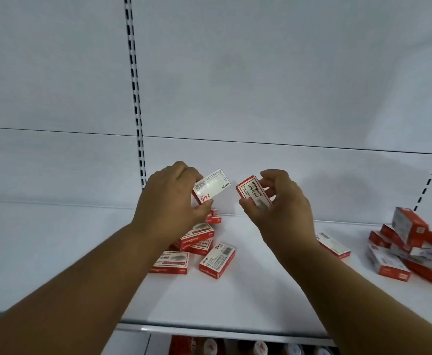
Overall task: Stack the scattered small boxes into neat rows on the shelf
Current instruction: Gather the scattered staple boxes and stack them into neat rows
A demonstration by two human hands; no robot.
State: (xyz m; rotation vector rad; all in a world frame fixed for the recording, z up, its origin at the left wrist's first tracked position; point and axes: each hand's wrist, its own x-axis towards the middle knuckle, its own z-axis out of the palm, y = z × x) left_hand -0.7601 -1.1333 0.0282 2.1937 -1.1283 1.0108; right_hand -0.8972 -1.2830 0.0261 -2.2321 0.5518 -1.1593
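Shelf [248, 298], white, runs across the lower half of the view, its front lip nearest the onlooker; below that lip, blurred red-and-white goods [209, 345] sit on a lower level, too indistinct to identify. Two bare forearms reach in from the bottom corners over the shelf. Between them, toward the left, lies a loose cluster of small boxes [197, 248], red with white faces: one lies flat at the front left [170, 262], one angled beside it marked "24/6" [217, 260], and several overlap behind, partly hidden by the left wrist. A single box [334, 245] lies flat just beyond the right forearm. At the far right edge a jumbled heap of boxes [412, 245] rests on the shelf, tilted at mixed angles, well apart from the central cluster.

Above the cluster, both hands are raised clear of the shelf. The left hand [168, 198] pinches one box [211, 187] between thumb and curled fingers, its white barcode face turned toward the viewer. The right hand [281, 203] grips a second box [253, 193] by its long edges, thumb below and fingers above, red-bordered face outward. The two held boxes are near each other but not touching.

Behind stand a white back panel [286, 85] and slotted uprights [135, 98].
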